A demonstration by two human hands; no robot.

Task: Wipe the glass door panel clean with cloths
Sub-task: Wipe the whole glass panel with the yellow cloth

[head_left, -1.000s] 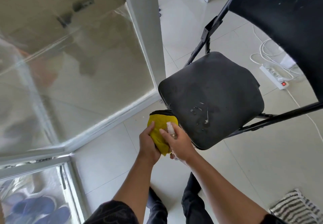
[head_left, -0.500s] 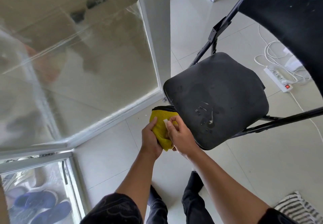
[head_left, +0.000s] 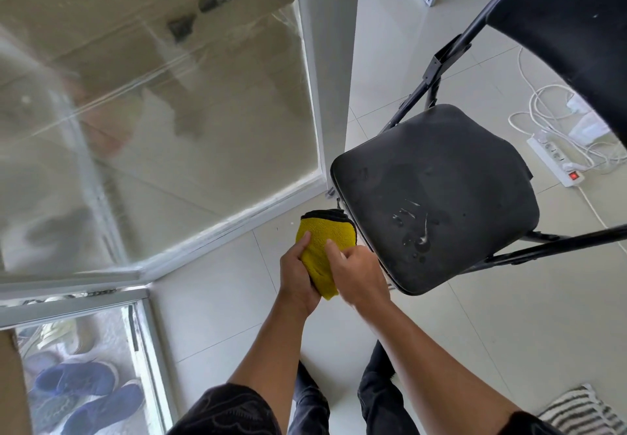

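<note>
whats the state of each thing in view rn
yellow cloth, folded, gripped by left hand
right hand, fingertip on the cloth, grip unclear
glass door panel, hazy and streaked
chair seat, wet drops on it
power strip, switch lit red

You held a yellow cloth (head_left: pixel 322 241) in your left hand (head_left: pixel 298 275), with your thumb on top of it. The cloth had a black edge at its far end. Your right hand (head_left: pixel 359 275) was against the cloth's right side, with one fingertip on the yellow. It was blurry, so its grip could not be told. Just right of your hands stood a black folding chair (head_left: pixel 434 163) with wet drops (head_left: pixel 417 227) on its seat. The glass door panel (head_left: pixel 169 112) was on the left, streaky and cloudy. Blue shoes (head_left: pixel 84 390) lay behind the near left glass. A white power strip (head_left: pixel 556 163) lay far right on the floor, and a striped mat (head_left: pixel 576 411) lay near right.
</note>
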